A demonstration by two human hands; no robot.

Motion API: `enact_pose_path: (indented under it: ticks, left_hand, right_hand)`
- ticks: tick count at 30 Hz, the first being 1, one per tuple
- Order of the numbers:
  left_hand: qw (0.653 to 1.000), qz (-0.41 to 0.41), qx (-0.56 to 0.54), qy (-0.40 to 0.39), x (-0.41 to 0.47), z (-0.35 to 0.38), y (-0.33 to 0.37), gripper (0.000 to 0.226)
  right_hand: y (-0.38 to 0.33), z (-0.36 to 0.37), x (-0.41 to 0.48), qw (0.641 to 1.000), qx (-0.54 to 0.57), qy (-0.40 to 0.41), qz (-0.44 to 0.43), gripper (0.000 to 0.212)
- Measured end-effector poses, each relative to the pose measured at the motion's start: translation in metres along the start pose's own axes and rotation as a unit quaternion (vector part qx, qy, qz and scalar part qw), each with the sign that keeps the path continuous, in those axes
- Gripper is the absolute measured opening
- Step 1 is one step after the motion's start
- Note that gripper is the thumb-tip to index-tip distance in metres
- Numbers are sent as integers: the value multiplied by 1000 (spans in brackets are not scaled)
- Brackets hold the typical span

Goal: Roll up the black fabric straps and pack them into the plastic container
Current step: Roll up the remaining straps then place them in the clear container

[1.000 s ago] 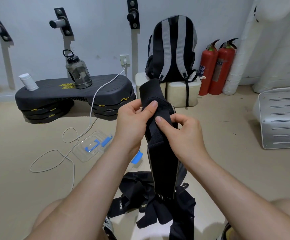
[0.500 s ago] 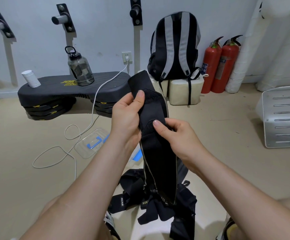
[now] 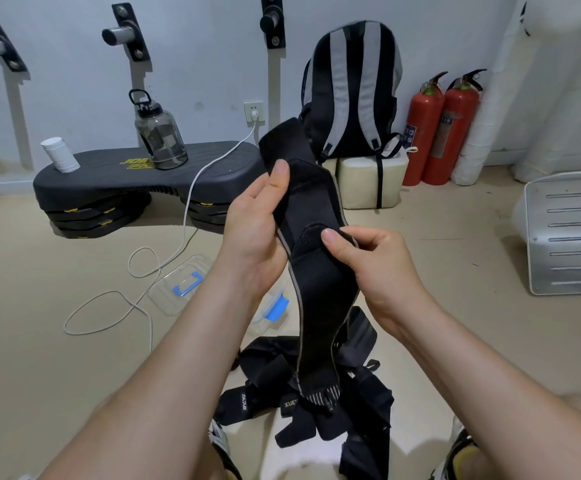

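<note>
both hands are up in the middle, and each one holds the same black strap [image 3: 317, 289]. the left hand [image 3: 251, 226] grips the strap near its top, with the thumb flat on the front and the other fingers hidden behind it. the right hand [image 3: 372, 268] is a bit lower and to the right, and it pinches a folded flap of the strap between thumb and fingers. the strap's top end sticks up past the left thumb. its long end hangs down to a pile of black straps [image 3: 265, 379] on the near floor, between the person's knees.

the plastic container [image 3: 266, 317] sits on the floor just past the pile. it is clear with a blue clip, and the left arm hides most of it. a clear lid [image 3: 181, 285] with a blue clip lies to its left.

a white cable [image 3: 192, 188] loops over the floor on the left, up to a wall plug. far left is a dark step board [image 3: 109, 174] with a water bottle [image 3: 159, 136] and a small white tub [image 3: 59, 154] on top. a backpack [image 3: 351, 88] stands by the far wall, with two red fire extinguishers [image 3: 438, 129] to its right.
</note>
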State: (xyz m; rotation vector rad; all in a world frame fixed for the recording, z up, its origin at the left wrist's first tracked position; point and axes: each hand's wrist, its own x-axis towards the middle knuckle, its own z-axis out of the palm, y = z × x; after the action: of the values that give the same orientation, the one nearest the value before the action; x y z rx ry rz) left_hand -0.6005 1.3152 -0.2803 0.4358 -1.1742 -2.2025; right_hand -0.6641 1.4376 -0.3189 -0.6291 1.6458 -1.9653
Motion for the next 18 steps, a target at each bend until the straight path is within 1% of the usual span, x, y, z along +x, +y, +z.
enact_pose_path:
  ticks: [2, 3, 4, 6, 8, 9, 10, 11, 13, 15, 17, 18]
  left_hand:
    - [997, -51, 55, -30, -2, -1, -3, 39]
    - [993, -63, 90, -40, -5, 1, -6, 39]
    - [991, -64, 114, -41, -7, 2, -11, 37]
    - [991, -47, 127, -15, -10, 6, -18, 33]
    - [992, -17, 127, 20, -10, 9, -21, 29]
    - [990, 1, 137, 36, -10, 9, -21, 27]
    - [987, 22, 154, 49, -8, 8, -20, 26]
    - [981, 49, 178, 60, -7, 7, -18, 26]
    - [961, 111, 242, 80, -3, 4, -14, 26]
    - [933, 178, 299, 93, 0, 2, -10, 21]
    - [906, 237, 337, 94, 3, 0, -8, 19]
    - [898, 255, 345, 96, 4, -1, -7, 19]
  right_hand:
    - [-3, -3, 0, 1000, -3, 10, -23, 9]
    - [-5, -4, 1, 999, -18, 15, -45, 10]
    - [-6, -5, 1, 996, -45, 22, -69, 14]
    - [-7, -3, 0, 986, -117, 41, -113, 21]
    - [-4, 1, -4, 971, -179, 52, -148, 19]
    - [0, 3, -5, 968, -193, 57, -148, 22]
    - [3, 4, -5, 972, -187, 59, -132, 29]
    - [5, 3, -5, 980, -163, 53, -100, 35]
    - [4, 0, -1, 991, -130, 12, -29, 36]
    - [3, -5, 1, 979, -199, -48, 2, 33]
    - [3, -7, 1, 945, -317, -82, -8, 30]
    - [4, -6, 0, 931, -354, -88, -24, 29]
